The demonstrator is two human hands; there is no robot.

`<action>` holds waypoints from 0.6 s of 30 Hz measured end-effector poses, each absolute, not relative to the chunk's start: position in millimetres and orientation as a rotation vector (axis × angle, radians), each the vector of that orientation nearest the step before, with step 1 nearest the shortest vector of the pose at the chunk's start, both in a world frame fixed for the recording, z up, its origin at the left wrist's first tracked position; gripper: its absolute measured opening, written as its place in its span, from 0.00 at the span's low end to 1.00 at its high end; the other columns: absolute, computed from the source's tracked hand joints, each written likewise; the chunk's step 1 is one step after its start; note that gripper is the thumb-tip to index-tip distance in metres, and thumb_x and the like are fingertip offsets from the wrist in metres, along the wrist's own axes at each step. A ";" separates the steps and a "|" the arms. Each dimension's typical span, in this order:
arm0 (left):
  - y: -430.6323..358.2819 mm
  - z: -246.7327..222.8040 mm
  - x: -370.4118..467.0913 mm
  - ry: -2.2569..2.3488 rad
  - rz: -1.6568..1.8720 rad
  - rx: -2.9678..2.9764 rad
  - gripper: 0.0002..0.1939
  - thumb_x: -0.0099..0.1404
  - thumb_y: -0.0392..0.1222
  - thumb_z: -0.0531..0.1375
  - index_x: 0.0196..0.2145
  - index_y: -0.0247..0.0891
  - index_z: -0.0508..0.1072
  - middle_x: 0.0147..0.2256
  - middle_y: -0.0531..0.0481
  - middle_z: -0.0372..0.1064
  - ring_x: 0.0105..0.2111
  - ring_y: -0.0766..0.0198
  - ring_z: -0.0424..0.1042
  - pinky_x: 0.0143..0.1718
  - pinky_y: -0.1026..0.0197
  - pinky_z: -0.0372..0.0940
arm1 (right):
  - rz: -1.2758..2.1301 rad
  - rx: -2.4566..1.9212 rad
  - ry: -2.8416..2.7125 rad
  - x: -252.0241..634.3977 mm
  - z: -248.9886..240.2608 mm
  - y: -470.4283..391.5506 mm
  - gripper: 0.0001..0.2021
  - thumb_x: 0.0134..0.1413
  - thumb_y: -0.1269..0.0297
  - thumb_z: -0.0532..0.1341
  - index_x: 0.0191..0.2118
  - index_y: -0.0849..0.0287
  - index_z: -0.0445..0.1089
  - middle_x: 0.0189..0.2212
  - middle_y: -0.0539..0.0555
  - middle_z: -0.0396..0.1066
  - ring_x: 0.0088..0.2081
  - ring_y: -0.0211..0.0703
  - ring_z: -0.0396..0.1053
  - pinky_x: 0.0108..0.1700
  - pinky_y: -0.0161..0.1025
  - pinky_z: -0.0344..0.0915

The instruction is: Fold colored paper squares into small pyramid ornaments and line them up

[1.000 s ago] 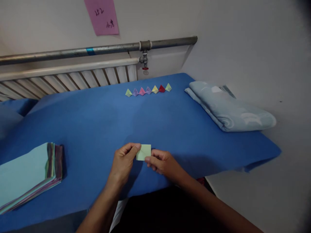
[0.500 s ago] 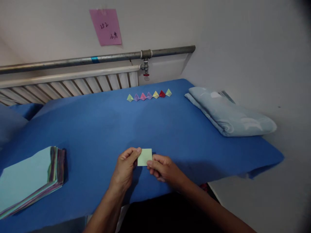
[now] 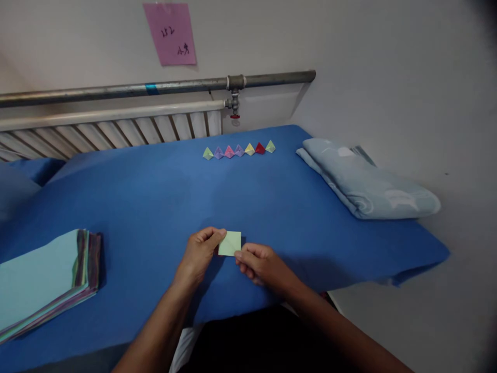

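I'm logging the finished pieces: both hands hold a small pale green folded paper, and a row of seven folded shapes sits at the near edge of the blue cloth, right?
Not quite. The head view shows the row of folded shapes at the far edge of the blue cloth, by the radiator. The left hand and right hand do hold the pale green folded paper.

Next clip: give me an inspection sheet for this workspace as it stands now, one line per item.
Surface: blue cloth-covered table, flat.
Job's things: small folded light-green paper, pinched from both sides; stack of coloured sheets at left; row of seven small folded paper shapes at the far edge.
Clutter: folded light-blue blanket at right.
Grippers: left hand and right hand both grip the paper with their fingers.
Cables: nothing seen.
Surroundings: radiator, metal pipe with valve, pink note on wall.
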State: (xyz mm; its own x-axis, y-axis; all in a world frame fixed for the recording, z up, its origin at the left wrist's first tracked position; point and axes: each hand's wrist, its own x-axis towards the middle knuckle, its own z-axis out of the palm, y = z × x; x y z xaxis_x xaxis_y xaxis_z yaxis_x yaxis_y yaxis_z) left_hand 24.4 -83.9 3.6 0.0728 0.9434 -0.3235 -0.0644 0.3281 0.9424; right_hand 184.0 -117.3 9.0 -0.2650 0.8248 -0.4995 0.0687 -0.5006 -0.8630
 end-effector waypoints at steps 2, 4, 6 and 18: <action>-81.1 7.1 23.9 1.256 0.915 0.945 0.19 0.49 0.54 0.66 0.19 0.35 0.70 0.17 0.56 0.60 0.19 0.71 0.56 0.23 0.66 0.50 | 1.718 -1.431 -1.170 189.2 9.2 -114.7 0.11 0.54 0.57 0.58 0.28 0.59 0.65 0.20 0.46 0.62 0.18 0.30 0.55 0.19 0.30 0.51; -81.4 9.5 25.1 1.255 0.871 0.962 0.19 0.48 0.55 0.66 0.19 0.35 0.70 0.16 0.57 0.58 0.18 0.72 0.55 0.22 0.66 0.50 | 1.572 -1.400 -1.150 192.7 6.6 -110.1 0.09 0.53 0.57 0.59 0.33 0.58 0.66 0.22 0.45 0.63 0.18 0.29 0.57 0.21 0.31 0.54; -83.5 10.3 27.8 1.247 0.815 0.994 0.19 0.48 0.55 0.66 0.20 0.35 0.70 0.16 0.57 0.58 0.18 0.72 0.54 0.22 0.66 0.49 | 1.511 -1.351 -1.123 193.1 2.1 -104.5 0.11 0.48 0.60 0.62 0.37 0.57 0.65 0.24 0.45 0.65 0.19 0.30 0.58 0.22 0.30 0.56; -72.0 1.6 26.3 1.245 0.673 1.137 0.16 0.50 0.52 0.63 0.21 0.35 0.69 0.17 0.56 0.60 0.19 0.71 0.57 0.23 0.65 0.52 | 1.590 -1.326 -1.288 185.7 -11.4 -96.1 0.09 0.47 0.66 0.60 0.37 0.54 0.62 0.17 0.39 0.60 0.15 0.31 0.56 0.18 0.30 0.53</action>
